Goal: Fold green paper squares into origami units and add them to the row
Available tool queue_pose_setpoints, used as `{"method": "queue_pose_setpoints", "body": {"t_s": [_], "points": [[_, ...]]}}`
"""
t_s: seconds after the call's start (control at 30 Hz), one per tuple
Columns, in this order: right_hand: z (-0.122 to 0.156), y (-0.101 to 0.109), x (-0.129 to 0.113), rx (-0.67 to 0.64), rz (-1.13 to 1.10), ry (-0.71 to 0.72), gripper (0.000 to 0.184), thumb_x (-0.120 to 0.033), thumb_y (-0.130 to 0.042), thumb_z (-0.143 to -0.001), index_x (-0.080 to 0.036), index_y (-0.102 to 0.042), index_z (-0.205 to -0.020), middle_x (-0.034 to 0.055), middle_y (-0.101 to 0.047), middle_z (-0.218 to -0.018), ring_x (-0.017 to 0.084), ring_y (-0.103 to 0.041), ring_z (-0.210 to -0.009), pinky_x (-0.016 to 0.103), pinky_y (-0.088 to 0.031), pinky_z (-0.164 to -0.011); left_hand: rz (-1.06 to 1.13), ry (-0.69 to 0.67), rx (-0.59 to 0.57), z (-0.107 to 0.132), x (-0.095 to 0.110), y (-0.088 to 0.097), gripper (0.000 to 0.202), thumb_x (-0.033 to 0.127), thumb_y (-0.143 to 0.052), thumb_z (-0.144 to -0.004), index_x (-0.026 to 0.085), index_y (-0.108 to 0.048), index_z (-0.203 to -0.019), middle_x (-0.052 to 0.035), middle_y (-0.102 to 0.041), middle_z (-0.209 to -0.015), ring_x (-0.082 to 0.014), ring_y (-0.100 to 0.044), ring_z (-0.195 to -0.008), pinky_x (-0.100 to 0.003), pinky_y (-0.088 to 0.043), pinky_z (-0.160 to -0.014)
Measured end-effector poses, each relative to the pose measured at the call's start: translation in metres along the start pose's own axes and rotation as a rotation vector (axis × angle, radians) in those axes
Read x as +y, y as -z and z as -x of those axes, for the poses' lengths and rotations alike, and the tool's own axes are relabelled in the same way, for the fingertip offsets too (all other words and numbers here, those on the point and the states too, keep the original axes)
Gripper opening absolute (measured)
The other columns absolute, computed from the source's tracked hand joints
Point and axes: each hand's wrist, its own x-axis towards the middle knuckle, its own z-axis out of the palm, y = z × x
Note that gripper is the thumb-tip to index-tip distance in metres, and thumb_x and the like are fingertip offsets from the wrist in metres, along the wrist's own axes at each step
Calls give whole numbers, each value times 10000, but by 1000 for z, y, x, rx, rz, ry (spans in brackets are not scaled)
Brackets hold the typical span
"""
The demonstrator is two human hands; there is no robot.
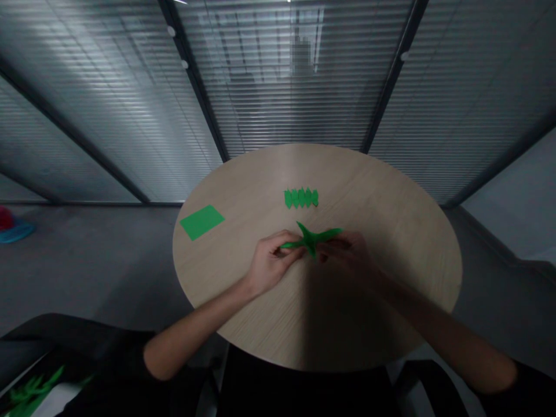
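A green folded paper piece (310, 238), with several pointed arms spreading from its middle, is held between my two hands above the table. My left hand (273, 259) pinches its left arm between thumb and fingers. On the other side, my right hand (345, 250) grips its right part, with the fingers in shadow and partly hidden. Just beyond, a row of small green folded paper pieces (301, 198) lies side by side on the table. To the left rests a flat green sheet of paper (202, 222).
The round wooden table (243, 191) stands before glass walls with blinds (295, 110). Chair armrests (417, 370) flank me. At lower left are green leafy shapes (35, 388) beside a white object. A red and blue object (15, 229) sits on the floor far left.
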Motion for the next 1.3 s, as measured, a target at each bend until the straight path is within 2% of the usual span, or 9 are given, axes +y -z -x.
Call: {"method": "queue_pose_setpoints", "body": {"t_s": [0.1, 0.27, 0.4, 0.67, 0.97, 1.13, 1.3], "points": [[2, -2, 2, -2, 68, 52, 258, -432, -785, -802, -203, -724, -700, 2, -683, -610, 126, -636, -554, 235, -509, -524, -42, -51, 15, 1, 0, 0, 66, 227, -721, -855, 166, -739, -836, -61, -728, -831, -153, -688, -762, -241, -583, -653], [2, -6, 7, 51, 75, 87, 237, -421, -776, -811, -192, -744, -761, 12, -696, -622, 130, -635, -533, 237, -516, -486, 214, 152, -21, -2, 0, -3, 190, 256, -766, -802, 154, -699, -948, -41, -756, -781, -143, -714, -609, -239, -626, -585], [2, -8, 8, 59, 30, 77, 212, -391, -772, -815, -180, -748, -824, 32, -735, -693, 130, -657, -554, 240, -547, -503, 265, 197, -59, -4, -1, -4, 209, 261, -780, -794, 154, -675, -940, -53, -775, -814, -148, -731, -629, -252, -651, -622], [2, -8, 8, 11, -6, 35, 240, -404, -784, -797, -182, -754, -883, 47, -767, -760, 131, -672, -576, 243, -555, -515, 215, 174, -48, -3, -5, -5, 151, 268, -738, -830, 161, -648, -887, -36, -738, -802, -115, -692, -613, -217, -635, -596], [3, -6, 14, 23, 78, 36, 228, -409, -754, -820, -192, -760, -889, 24, -743, -692, 135, -667, -562, 228, -521, -505, 200, 185, -40, -2, -5, -6, 206, 260, -754, -802, 167, -637, -944, -34, -710, -843, -117, -677, -581, -205, -595, -523], [4, -7, 8, -17, 107, 54, 184, -382, -731, -835, -204, -764, -866, 21, -749, -695, 140, -674, -577, 239, -528, -528, 87, 118, -54, 2, -7, -5, 177, 241, -721, -828, 190, -622, -965, 0, -669, -707, -101, -613, -502, -191, -499, -445], [6, -8, 7, -2, 189, 106, 127, -313, -723, -821, -203, -763, -869, 24, -763, -728, 153, -688, -604, 249, -528, -545, -39, 51, -45, 5, -3, -5, 146, 190, -688, -810, 189, -596, -923, 47, -579, -602, -83, -538, -485, -180, -434, -450]]}}
